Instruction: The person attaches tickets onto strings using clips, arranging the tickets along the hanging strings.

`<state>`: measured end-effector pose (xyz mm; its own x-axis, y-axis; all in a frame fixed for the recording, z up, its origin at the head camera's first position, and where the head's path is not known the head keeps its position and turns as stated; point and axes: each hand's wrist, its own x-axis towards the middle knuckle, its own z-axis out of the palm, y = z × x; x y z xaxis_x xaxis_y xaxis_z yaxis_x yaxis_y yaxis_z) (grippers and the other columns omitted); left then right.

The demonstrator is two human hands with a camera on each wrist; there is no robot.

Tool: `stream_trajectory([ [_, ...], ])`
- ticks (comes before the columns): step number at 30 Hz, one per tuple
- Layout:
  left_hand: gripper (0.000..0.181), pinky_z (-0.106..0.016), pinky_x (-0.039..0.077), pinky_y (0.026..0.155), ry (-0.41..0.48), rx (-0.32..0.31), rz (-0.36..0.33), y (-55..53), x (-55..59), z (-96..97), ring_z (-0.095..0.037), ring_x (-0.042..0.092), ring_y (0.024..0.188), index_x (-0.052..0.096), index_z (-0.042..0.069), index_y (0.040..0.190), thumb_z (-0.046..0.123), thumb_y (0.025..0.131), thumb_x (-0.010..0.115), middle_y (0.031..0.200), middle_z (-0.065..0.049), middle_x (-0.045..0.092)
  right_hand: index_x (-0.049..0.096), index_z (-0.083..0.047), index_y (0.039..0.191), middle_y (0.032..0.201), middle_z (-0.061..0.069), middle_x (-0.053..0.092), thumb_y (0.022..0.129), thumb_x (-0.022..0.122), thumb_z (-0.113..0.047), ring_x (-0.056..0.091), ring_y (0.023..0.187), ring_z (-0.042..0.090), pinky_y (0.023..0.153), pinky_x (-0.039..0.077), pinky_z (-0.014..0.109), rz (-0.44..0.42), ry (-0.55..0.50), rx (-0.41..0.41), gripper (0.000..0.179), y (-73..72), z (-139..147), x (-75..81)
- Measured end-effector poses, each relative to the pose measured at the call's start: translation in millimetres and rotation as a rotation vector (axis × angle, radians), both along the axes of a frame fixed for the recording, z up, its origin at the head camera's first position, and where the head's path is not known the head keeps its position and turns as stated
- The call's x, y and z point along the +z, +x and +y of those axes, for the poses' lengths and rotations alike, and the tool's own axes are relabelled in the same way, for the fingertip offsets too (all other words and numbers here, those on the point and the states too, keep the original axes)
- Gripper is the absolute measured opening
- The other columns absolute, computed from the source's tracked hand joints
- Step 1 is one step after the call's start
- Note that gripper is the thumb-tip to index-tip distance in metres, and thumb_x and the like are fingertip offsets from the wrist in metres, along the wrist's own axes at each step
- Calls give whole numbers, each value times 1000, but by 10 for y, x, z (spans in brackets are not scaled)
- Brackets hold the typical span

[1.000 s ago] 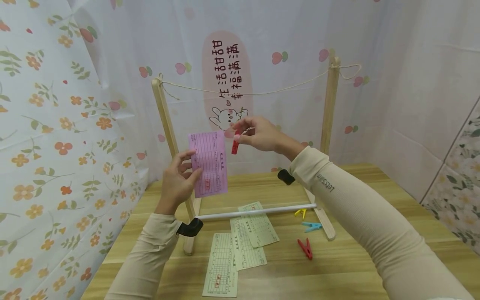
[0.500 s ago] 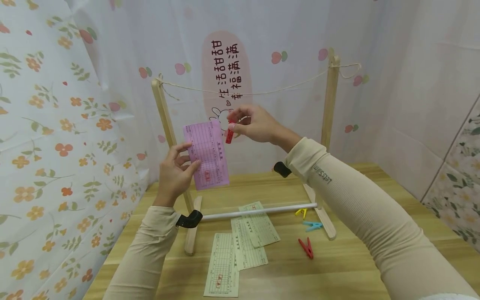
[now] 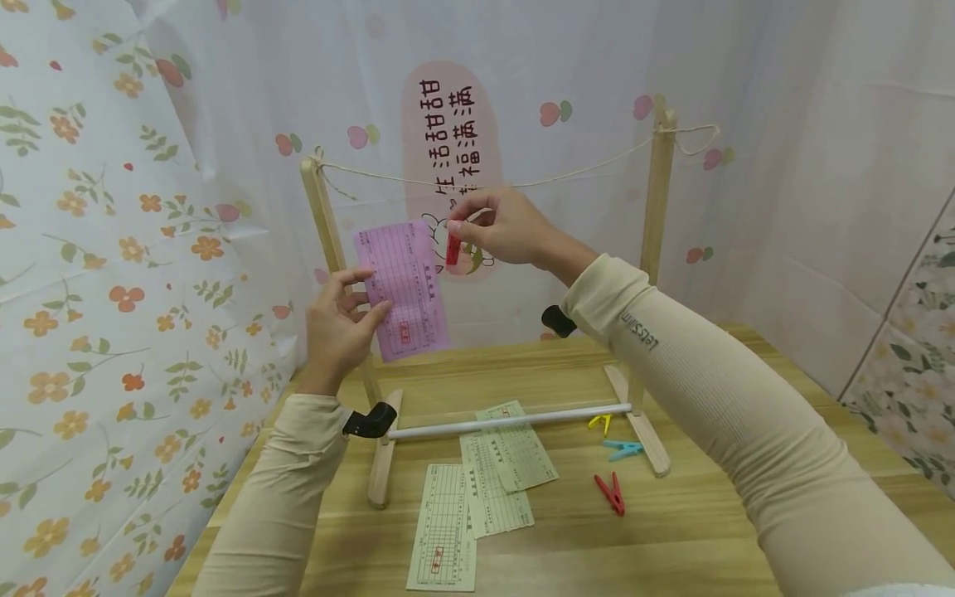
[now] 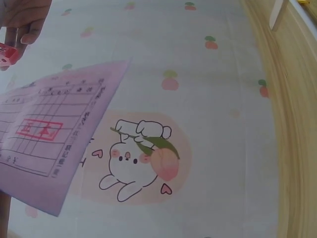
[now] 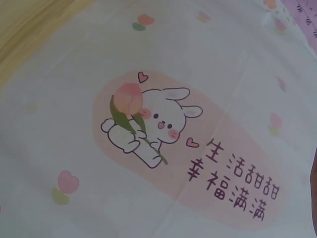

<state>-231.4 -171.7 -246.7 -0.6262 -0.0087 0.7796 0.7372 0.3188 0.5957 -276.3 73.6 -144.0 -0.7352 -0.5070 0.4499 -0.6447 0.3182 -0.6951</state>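
Left of centre in the head view, the left hand pinches a pink slip between thumb and fingers. Its long axis stands nearly upright, the top leaning to the frame's left, and a red boxed stamp sits near its lower end. Just beside it, around the middle, the right hand pinches a red clothespin, long axis near vertical, its visible end pointing down. The right sleeve reads "Letsslim"; the curtain lettering says 生活甜甜 幸福满满. The slip's small print is too fine to read.
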Motion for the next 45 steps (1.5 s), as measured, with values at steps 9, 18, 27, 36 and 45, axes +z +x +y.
stream_trajectory([
  [9, 44, -20, 55, 75, -25, 24, -21, 5, 97, -34, 2, 63, 87, 51, -12, 119, -19, 79, 67, 123, -20, 55, 65, -1, 107, 106, 9, 63, 93, 63, -11, 67, 94, 20, 84, 52, 30, 26, -15, 8, 17, 37, -28, 129],
  [18, 43, -22, 55, 77, -17, 36, -27, -15, 218, -16, -10, 65, 91, 51, -10, 122, -17, 81, 64, 123, -16, 53, 61, 1, 114, 108, 10, 60, 94, 63, -12, 65, 96, 20, 85, 52, 27, 73, -11, 0, 24, 22, -51, 303],
  [27, 46, -20, 56, 73, -35, 64, 14, -13, 278, -64, -6, 64, 89, 50, -10, 122, -20, 80, 64, 123, -15, 54, 60, -1, 117, 107, 10, 60, 93, 64, -14, 65, 97, 20, 84, 52, 27, 72, -15, -16, 27, 27, -85, 387],
  [36, 46, -18, 55, 73, -37, 101, 32, -56, 386, -89, -6, 63, 87, 51, -8, 123, -17, 80, 66, 121, -10, 55, 59, -2, 123, 110, 6, 62, 94, 64, -16, 64, 98, 14, 87, 49, 24, 133, 25, -56, 33, -1, -120, 525],
  [45, 47, -21, 55, 75, -48, 126, 28, -58, 428, -88, -10, 63, 89, 51, -7, 124, -17, 80, 65, 122, -9, 54, 58, -1, 125, 110, 6, 61, 94, 65, -17, 63, 99, 13, 88, 48, 21, 115, 14, -60, 35, -1, -174, 568],
])
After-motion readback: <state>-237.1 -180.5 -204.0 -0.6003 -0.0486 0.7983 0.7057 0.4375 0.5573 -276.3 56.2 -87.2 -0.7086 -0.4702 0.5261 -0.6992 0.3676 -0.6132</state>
